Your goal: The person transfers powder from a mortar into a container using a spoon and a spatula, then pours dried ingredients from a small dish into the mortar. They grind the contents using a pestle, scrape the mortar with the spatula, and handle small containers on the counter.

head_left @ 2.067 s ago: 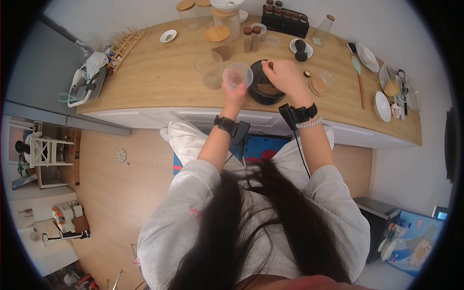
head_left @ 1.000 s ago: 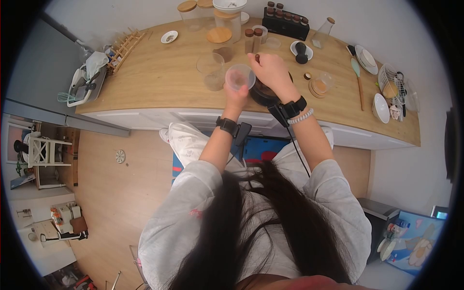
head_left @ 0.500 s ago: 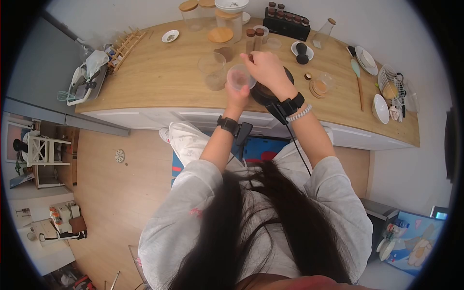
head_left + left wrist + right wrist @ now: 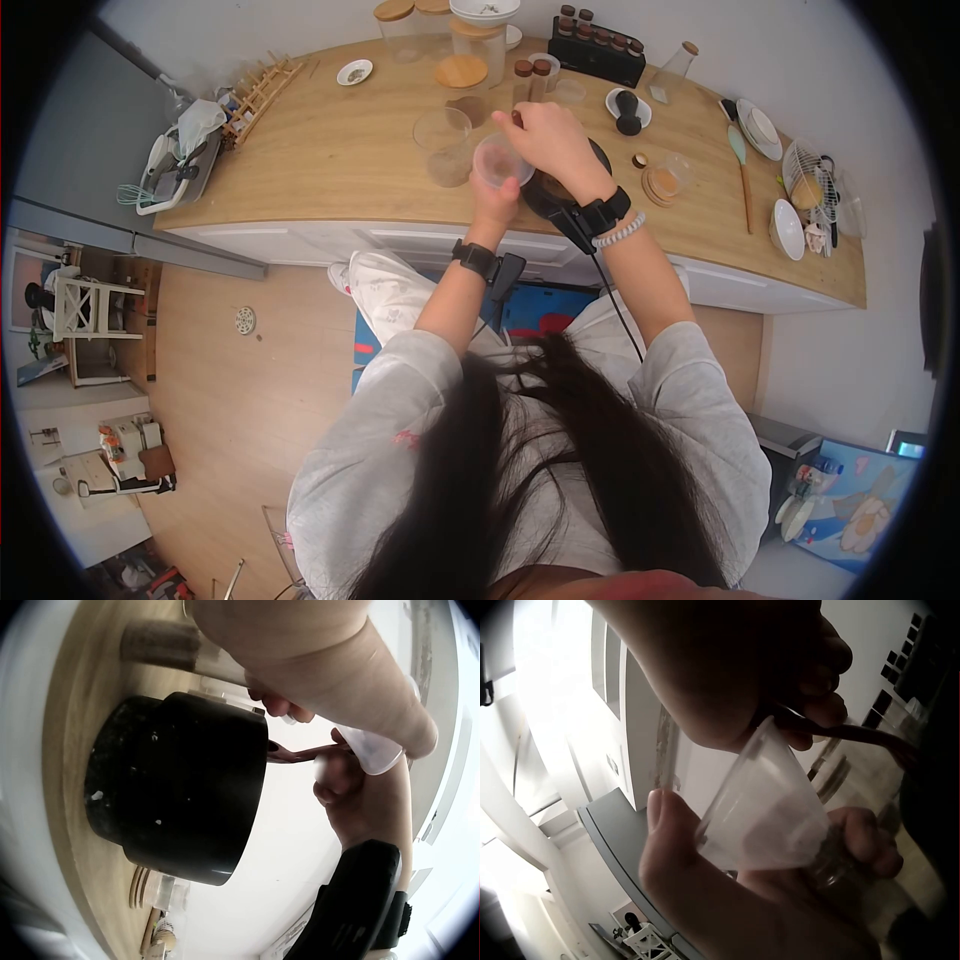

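A translucent plastic funnel is held in my left hand, with the clear glass neck of a small bottle under its narrow end. The thumb lies along the funnel's side and the fingers wrap round below. My right hand grips the thin handle of a dark wooden spoon just over the funnel's rim. The spoon's other end reaches to the mouth of the black mortar, which stands on the counter. In the head view my right hand and wrist cover much of the mortar; its contents are hidden.
A clear glass cup stands left of my left hand. Two brown-capped spice tubes stand behind. A black pestle lies in a white dish. Further right are a lidless jar, a spatula and a white bowl.
My right hand has moved left from over the mortar to above the funnel with the spoon. My left hand keeps holding the funnel and has shifted only slightly.
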`<state>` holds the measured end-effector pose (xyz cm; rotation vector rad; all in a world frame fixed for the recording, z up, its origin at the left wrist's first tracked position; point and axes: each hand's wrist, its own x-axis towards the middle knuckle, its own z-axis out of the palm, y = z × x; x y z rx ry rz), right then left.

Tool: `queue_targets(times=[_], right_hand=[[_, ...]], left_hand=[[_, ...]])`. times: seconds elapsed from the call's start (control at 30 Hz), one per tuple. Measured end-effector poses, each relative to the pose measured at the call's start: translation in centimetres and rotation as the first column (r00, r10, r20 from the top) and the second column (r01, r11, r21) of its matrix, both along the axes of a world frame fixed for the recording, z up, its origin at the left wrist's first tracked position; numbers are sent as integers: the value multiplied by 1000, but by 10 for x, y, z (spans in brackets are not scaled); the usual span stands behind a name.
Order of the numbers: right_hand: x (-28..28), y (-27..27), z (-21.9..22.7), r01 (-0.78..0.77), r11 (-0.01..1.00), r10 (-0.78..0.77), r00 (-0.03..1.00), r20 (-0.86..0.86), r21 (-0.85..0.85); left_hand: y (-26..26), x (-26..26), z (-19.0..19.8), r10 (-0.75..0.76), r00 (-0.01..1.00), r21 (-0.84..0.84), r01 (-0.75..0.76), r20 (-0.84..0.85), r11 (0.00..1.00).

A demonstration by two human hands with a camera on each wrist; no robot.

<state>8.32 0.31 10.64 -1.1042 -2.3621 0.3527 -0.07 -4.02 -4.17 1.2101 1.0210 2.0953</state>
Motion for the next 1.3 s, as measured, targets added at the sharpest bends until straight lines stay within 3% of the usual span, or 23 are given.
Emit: queue_targets(times=[0.6, 1.3], right_hand=[[0, -3, 1, 37, 999, -37, 999, 27, -2], [15, -7, -9, 13, 999, -5, 975, -224, 36]], left_hand=[[3, 0, -2, 11, 1000, 19, -11, 9, 1000], [3, 0, -4, 3, 1000, 18, -3, 17, 1000]])
